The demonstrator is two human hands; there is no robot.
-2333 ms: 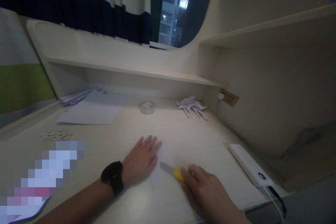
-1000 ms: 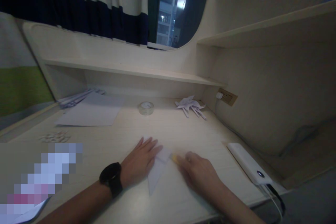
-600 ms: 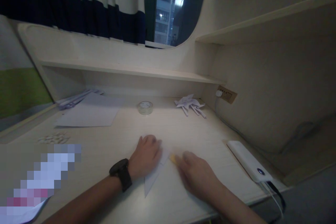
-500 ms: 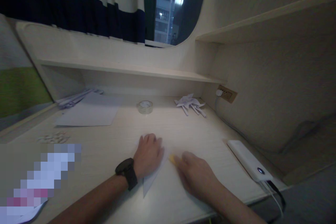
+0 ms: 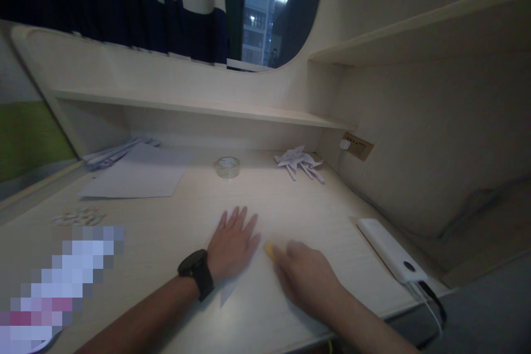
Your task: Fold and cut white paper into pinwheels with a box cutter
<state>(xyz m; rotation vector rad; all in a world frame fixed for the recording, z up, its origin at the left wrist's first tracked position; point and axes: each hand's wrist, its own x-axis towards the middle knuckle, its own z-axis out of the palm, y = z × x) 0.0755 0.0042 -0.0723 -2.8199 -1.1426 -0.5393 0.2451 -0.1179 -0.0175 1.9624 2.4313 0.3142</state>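
Note:
My left hand (image 5: 232,243), with a dark watch (image 5: 197,272) on the wrist, lies flat on the desk with its fingers spread. Under it is a piece of white paper (image 5: 228,291); only a pointed corner shows below the palm, and the rest is hidden. Just to the right, my right hand (image 5: 309,274) is closed around a small yellow object (image 5: 269,250). Its tip pokes out past the fingers toward my left hand. What kind of thing it is I cannot make out, as most of it is covered.
Behind my hands stands a roll of clear tape (image 5: 227,167). White paper pinwheels (image 5: 297,160) lie at the back right, paper sheets (image 5: 136,174) at the back left. Small pale pieces (image 5: 81,217) are at the left. A white power bank (image 5: 390,249) with cables lies at the right.
The fingers of my left hand have spread and flattened, and less of the paper shows beneath it. My right hand keeps the yellow object and stays nearly in place. The view has shifted slightly.

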